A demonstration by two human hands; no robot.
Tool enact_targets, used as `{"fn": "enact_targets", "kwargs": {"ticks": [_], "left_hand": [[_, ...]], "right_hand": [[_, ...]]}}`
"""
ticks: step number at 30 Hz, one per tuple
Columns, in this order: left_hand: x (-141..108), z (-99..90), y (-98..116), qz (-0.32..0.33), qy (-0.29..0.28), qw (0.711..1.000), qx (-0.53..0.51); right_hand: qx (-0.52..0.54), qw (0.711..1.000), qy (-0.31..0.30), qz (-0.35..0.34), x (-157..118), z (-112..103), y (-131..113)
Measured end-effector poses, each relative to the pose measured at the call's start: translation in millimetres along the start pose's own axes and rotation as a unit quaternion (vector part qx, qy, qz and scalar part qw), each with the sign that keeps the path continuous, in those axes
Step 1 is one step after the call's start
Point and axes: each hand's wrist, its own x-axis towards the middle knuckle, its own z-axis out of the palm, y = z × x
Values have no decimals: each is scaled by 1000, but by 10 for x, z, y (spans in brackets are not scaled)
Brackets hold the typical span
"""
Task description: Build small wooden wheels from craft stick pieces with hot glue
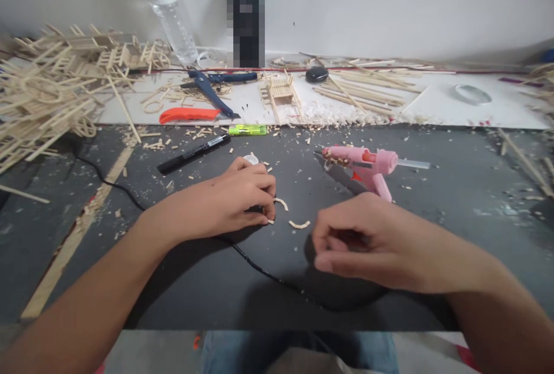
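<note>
My left hand (246, 195) rests low over the dark table, its fingers bent and closed at a small pale wooden piece (270, 222) that peeks out by the tips. A curved strip of short wooden segments (281, 204) lies right by those fingers. Slightly to the right is another small wooden arc (299, 225), apart from both hands. My right hand (359, 241) hovers to the right of that arc, fingers curled in toward the thumb; whatever is between them, if anything, is hidden. Behind it lies a pink glue gun (372, 160) with a glue stick in its back.
A black marker (194, 154), a green highlighter (247, 130), an orange cutter knife (189, 115) and blue-handled pliers (212, 94) lie farther back. Wooden stick models (56, 85) pile up at left. A bottle (173, 22) leans on the wall. A black cable (259, 267) crosses the table.
</note>
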Motion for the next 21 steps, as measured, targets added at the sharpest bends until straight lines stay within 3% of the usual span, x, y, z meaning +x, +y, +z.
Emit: {"fn": "enact_targets", "kwargs": {"ticks": [2, 6, 9, 14, 21], "left_hand": [[20, -10, 48, 6, 12, 1000, -23], [30, -73, 197, 5, 76, 990, -119], [27, -84, 285, -15, 131, 976, -176], [34, -41, 362, -44, 189, 955, -226], [53, 51, 434, -85, 195, 940, -267]], "right_hand": [[-5, 999, -45, -14, 165, 137, -48], [-60, 983, 109, -134, 283, 320, -137], [-107, 961, 171, -190, 275, 321, -185], [-150, 946, 212, -194, 275, 287, -207], [-174, 946, 223, -158, 267, 321, -216]]}}
